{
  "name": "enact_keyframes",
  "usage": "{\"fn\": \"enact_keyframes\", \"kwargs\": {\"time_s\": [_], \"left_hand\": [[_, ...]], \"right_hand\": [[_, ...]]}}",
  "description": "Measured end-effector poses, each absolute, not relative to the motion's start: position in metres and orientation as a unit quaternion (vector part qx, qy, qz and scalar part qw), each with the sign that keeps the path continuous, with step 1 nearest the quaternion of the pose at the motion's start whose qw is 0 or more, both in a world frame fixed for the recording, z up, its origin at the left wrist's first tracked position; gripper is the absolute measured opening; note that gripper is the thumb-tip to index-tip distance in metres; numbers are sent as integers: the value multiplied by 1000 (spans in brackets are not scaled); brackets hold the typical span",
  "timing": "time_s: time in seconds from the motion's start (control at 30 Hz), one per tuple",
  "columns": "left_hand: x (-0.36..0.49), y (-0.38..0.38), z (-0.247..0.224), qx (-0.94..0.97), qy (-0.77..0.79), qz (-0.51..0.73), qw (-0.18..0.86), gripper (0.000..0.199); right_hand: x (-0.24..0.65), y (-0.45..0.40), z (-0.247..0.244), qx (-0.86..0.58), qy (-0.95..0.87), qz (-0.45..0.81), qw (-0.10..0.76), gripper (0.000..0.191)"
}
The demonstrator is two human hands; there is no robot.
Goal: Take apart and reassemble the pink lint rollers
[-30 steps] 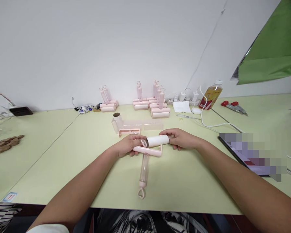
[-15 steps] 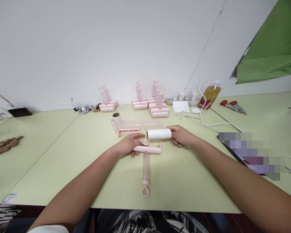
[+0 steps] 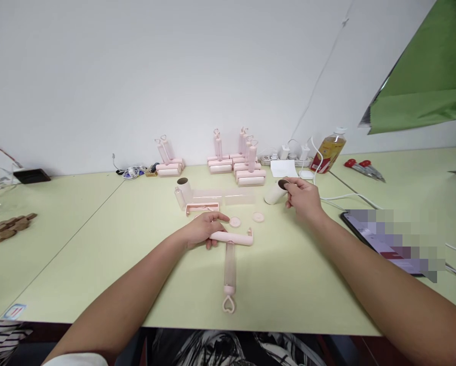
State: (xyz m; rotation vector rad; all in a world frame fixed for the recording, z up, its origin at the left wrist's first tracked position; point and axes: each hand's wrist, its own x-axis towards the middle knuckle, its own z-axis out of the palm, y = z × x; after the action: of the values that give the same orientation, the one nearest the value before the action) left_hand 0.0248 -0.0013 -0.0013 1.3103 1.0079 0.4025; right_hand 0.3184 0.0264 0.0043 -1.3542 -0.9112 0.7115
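Observation:
A pink T-shaped roller frame (image 3: 235, 238) lies with its clear handle and heart-shaped loop toward the front edge. My left hand (image 3: 205, 229) grips the left end of its crossbar. Two round pink caps rest behind the frame, one (image 3: 234, 221) by my left fingertips and another (image 3: 257, 217) to its right. My right hand (image 3: 302, 195) pinches the top rim of a white paper roll (image 3: 275, 192), which leans slightly on the table. Further back left are another roll (image 3: 184, 189), a small clear handle (image 3: 180, 198) and a pink frame (image 3: 202, 208).
Several pink rollers (image 3: 250, 177) stand along the wall. Clear covers (image 3: 238, 196) lie mid-table. Toward the right are a bottle (image 3: 330, 150), white cables, red-capped tools (image 3: 364, 170) and a phone (image 3: 380, 244). Brown pieces (image 3: 7, 229) lie far left.
My right hand has moved the white roll right and back, turning it from lying sideways to nearly upright. Two pink caps now show plainly on the table. My left hand has barely moved.

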Motion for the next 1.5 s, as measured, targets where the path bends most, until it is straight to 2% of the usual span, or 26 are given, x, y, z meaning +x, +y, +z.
{"fn": "enact_keyframes", "kwargs": {"time_s": [0.47, 0.67, 0.8, 0.9, 1.03, 1.13, 1.2, 1.3, 1.37, 1.5], "left_hand": [[25, -3, 0, 557, 424, 196, 687, 34], [26, -4, 4, 540, 429, 217, 691, 35], [28, -5, 7, 518, 407, 278, 699, 31], [30, -5, 9, 508, 392, 348, 683, 30], [35, -8, 12, 471, 400, 431, 657, 34], [34, -11, 17, 469, 365, 445, 670, 43], [31, -13, 20, 498, 330, 395, 698, 46], [24, -17, 23, 548, 285, 256, 743, 49], [22, -20, 24, 567, 269, 199, 753, 49], [25, -28, 23, 580, 233, 166, 763, 40]], "right_hand": [[314, 25, -1, -596, -468, 346, 554, 47], [314, 25, 1, -612, -446, 300, 580, 32], [304, 10, 12, -572, -486, 249, 612, 20], [285, -11, 19, -546, -569, 292, 541, 25], [259, -32, 15, -436, -655, 509, 350, 34], [250, -37, 9, -380, -653, 592, 281, 32], [252, -37, 8, -373, -674, 577, 273, 25], [258, -37, 12, -364, -749, 490, 258, 9], [260, -38, 15, -353, -797, 434, 228, 10], [257, -42, 19, -337, -837, 392, 180, 19]]}}
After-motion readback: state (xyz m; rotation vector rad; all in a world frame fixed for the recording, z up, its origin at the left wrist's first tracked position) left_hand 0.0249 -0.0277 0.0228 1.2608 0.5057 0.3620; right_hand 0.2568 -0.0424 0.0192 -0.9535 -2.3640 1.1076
